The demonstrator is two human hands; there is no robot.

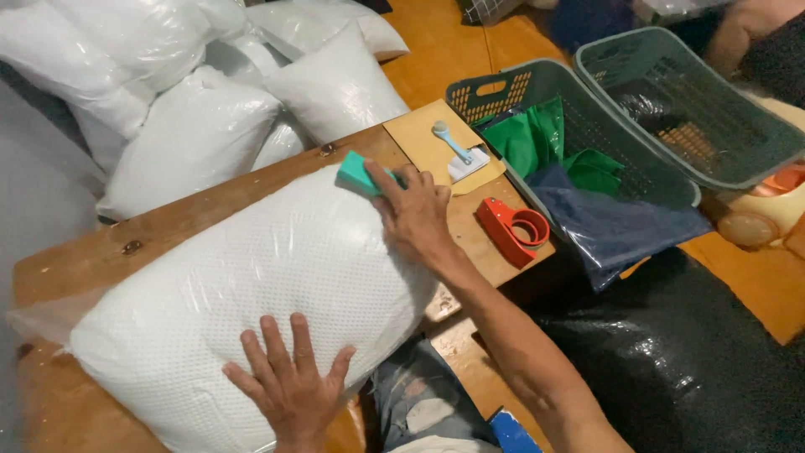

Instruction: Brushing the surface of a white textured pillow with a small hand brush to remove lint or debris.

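Observation:
A large white pillow in a clear plastic bag lies across a low wooden table. My left hand lies flat on its near edge, fingers spread. At the pillow's far right corner, my right hand grips a small teal handheld tool pressed against the bag's end.
A red tape dispenser and a brown envelope with a small white-and-blue tool lie on the table's right end. Two grey-green baskets hold green and dark blue cloth. Several bagged pillows are piled behind. Another person's arm shows at top right.

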